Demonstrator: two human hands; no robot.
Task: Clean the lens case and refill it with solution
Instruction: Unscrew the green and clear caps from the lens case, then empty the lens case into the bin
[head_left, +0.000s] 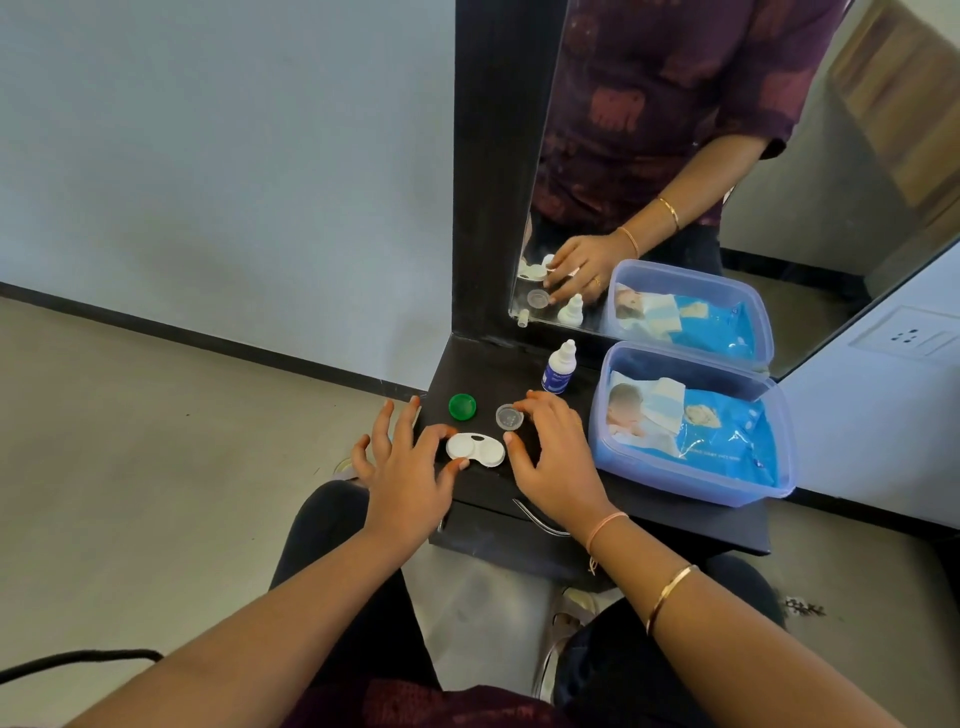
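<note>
Lens case (475, 449): white, two wells, flat on the dark surface (649, 506) near the front edge, between your hands. Left hand (405, 460): grip is a pinch, with forefinger and thumb on either side of the case's left end; the other fingers are fanned out and off the case. Right hand (553, 454): grip spread and arched and closed on nothing; the forefinger tip touches the rim of the clear cap (509, 417), and the thumb tip lies just beside the case's right end. Whether the thumb touches the case, you cannot tell. Clear cap: on the surface just behind the case's right end. Green cap (462, 406): on the surface behind the case's left end, apart from both hands and left of the clear cap. Solution bottle (558, 368): small, white, blue label, upright, behind the right hand near the mirror (675, 171). Plastic container (602, 415): translucent, on the right of the surface, with a blue wipes pack (727, 436) inside. A gold bangle (670, 597) sits on your right forearm.
</note>
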